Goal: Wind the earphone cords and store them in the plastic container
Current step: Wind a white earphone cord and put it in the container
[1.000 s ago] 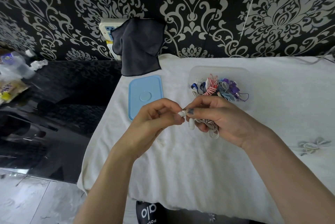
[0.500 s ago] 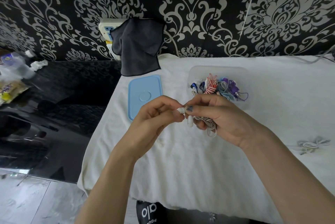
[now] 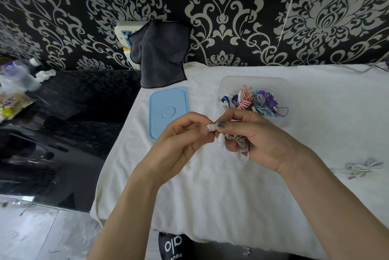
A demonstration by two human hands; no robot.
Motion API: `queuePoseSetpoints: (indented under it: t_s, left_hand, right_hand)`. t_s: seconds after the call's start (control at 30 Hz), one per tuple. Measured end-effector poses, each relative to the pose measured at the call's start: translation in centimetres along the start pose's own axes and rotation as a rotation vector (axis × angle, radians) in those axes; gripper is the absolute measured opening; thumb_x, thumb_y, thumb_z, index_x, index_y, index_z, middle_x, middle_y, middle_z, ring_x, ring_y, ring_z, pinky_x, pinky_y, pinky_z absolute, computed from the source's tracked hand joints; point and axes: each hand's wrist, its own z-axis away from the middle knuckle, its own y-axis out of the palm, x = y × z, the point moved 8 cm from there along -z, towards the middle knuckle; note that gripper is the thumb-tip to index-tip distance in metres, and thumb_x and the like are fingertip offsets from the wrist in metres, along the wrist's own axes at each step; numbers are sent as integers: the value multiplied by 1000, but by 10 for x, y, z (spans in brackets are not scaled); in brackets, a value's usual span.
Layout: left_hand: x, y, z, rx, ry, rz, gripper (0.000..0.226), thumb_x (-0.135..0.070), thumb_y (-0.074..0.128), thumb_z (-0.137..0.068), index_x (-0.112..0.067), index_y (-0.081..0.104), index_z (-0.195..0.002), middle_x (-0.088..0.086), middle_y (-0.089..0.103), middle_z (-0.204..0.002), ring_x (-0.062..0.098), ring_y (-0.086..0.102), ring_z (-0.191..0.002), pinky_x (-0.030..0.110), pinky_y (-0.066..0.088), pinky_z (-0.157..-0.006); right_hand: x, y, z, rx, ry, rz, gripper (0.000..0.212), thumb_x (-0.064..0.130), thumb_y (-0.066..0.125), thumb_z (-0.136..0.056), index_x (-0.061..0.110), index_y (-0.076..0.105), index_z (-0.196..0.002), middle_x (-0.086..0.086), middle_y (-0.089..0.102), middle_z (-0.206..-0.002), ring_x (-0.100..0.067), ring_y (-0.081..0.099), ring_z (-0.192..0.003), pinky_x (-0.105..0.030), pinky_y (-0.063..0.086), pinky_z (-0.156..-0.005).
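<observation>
Just above the white towel [image 3: 210, 186], both hands meet: the left hand [image 3: 183, 143] pinches an earbud tip [image 3: 210, 127] pointing left, while the right hand [image 3: 259, 141] grips the coiled white earphones [image 3: 242, 146], loops hanging down. Behind sits the plastic container [image 3: 280, 84] holding wound cords.

We only had the one wide head view, worn up top, facing forward and down, close over the white-covered table [image 3: 231, 196].
</observation>
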Motion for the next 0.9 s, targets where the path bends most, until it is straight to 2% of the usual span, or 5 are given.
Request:
queuePoseSetpoints:
  t_s: [0.13,0.27,0.5,0.77,0.9]
  left_hand:
    - [3,0,0,-2,-23,41,16,-4,60,-90,-12,74,-92,13,69,-97,22,64,-93,26,55,-92]
    - [0,-1,-1,-14,10,-3,10,-12,71,-82,-12,75,-91,16,69,-96,26,64,-93,31,55,-95]
    - [-1,-2,-3,-32,23,9,12,-17,69,-80,-10,74,-88,15,70,-93,28,64,-93,33,54,-92]
    - [-1,-5,-3,-94,40,-11,13,-10,57,-92,-4,69,-94,15,68,-93,26,63,-92,33,54,-94]
    - [-5,-5,-3,-113,87,-68,10,-15,67,-90,-5,70,-94,13,70,-89,25,64,-90,34,55,-93]
  right_hand:
    - [-1,2,2,2,28,-49,8,12,69,-76,6,66,-79,-9,62,-65,-13,48,-56,-21,33,-50]
    - [-3,5,1,13,39,-81,9,11,67,-77,4,62,-80,-6,61,-62,-12,44,-52,-20,33,-48]
    - [-5,7,-1,-12,47,-115,10,11,68,-75,4,61,-77,-7,62,-61,-12,43,-51,-21,30,-47]
    - [-6,6,0,-77,52,-196,9,10,68,-75,11,66,-66,-5,61,-61,-11,44,-45,-20,33,-44]
    - [-5,6,0,-89,53,-209,11,10,68,-73,14,68,-62,-3,62,-60,-11,45,-44,-20,33,-45]
